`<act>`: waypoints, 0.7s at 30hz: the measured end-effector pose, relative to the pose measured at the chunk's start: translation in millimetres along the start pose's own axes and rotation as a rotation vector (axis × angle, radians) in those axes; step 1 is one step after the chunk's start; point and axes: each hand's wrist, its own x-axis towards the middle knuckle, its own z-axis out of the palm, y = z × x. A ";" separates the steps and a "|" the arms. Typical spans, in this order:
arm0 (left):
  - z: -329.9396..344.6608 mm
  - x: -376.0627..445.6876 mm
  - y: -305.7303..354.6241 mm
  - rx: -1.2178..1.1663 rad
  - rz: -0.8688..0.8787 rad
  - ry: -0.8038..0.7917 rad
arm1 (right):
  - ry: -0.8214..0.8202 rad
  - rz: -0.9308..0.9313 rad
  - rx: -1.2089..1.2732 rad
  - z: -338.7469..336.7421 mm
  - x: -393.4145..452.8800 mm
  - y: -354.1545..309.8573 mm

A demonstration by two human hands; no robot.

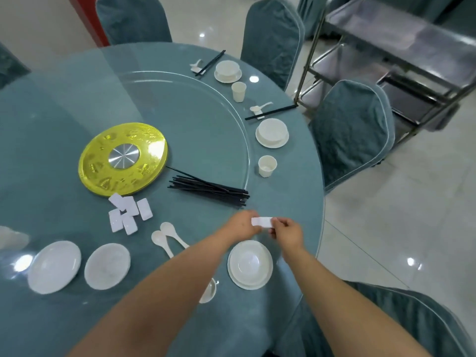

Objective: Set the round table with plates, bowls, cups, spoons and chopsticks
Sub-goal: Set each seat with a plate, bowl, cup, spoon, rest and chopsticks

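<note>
Altogether: 2 cups (238, 92); 5 rests (130, 215)

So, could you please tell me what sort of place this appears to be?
Probably a restaurant banquet room. The large round table carries a glass turntable, fabric-covered chairs ring it, and a steel service trolley stands on the polished tile floor nearby.

Glossy glass over the round table (64, 104) is catching ceiling lights. The trolley (401, 47) is gleaming steel. Quilted cloth is covering the chairs (353, 130).
</note>
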 end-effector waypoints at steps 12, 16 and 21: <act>31.7 40.1 0.9 -0.408 -0.308 -0.076 | 0.077 0.159 0.008 23.8 60.2 17.6; 31.1 60.4 -1.0 -0.366 -0.307 -0.092 | 0.074 0.131 -0.151 27.7 80.2 19.6; 30.2 72.5 1.8 -0.325 -0.296 -0.106 | 0.126 0.098 -0.236 30.1 91.1 15.9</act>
